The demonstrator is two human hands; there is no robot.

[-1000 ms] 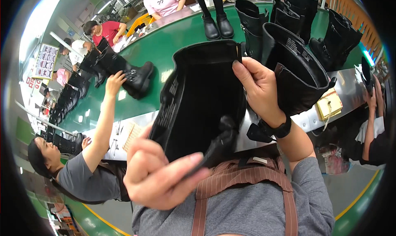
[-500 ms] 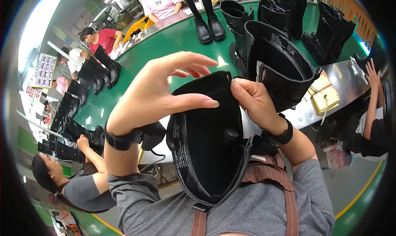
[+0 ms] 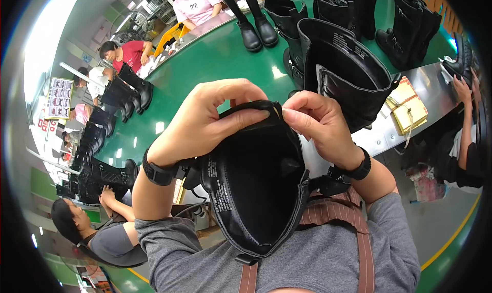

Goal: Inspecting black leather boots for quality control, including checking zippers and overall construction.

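While boot (image 3: 256, 185) gapes up, L hand (image 3: 210, 121) & R hand (image 3: 315, 121) fingers pinch rim.

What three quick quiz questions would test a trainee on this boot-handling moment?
1. True or false: both hands grip the top rim of the black boot.
2. Which colour is the conveyor surface? A red, B green, C grey.
3. What is worn on each wrist?

Key: 1 true: left hand and right hand pinch the rim. 2 B. 3 a black wristband.
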